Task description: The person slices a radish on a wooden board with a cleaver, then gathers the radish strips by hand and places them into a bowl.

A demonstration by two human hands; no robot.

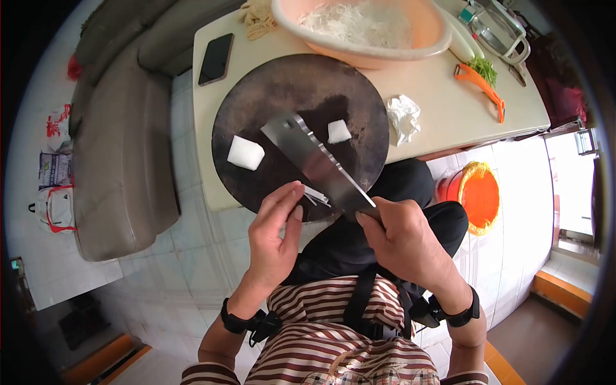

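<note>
My right hand (404,237) is closed round the handle of a cleaver (317,160), whose broad blade lies slantwise over the round dark chopping board (289,80). At the board's near edge, the fingers and thumb of my left hand (273,237) are drawn together on thin white radish strips (317,196), which poke out to the right toward the blade. A larger white radish chunk (246,153) rests on the board left of the cleaver. To the right of the blade sits a smaller white chunk (339,131).
A large pink basin (359,54) with white shreds stands behind the board. On the table (410,144) are a phone (216,59), crumpled foil or plastic (403,119), an orange peeler (481,86), greens (482,70) and a glass container (497,32). A lined red bin (471,196) stands right of my knees.
</note>
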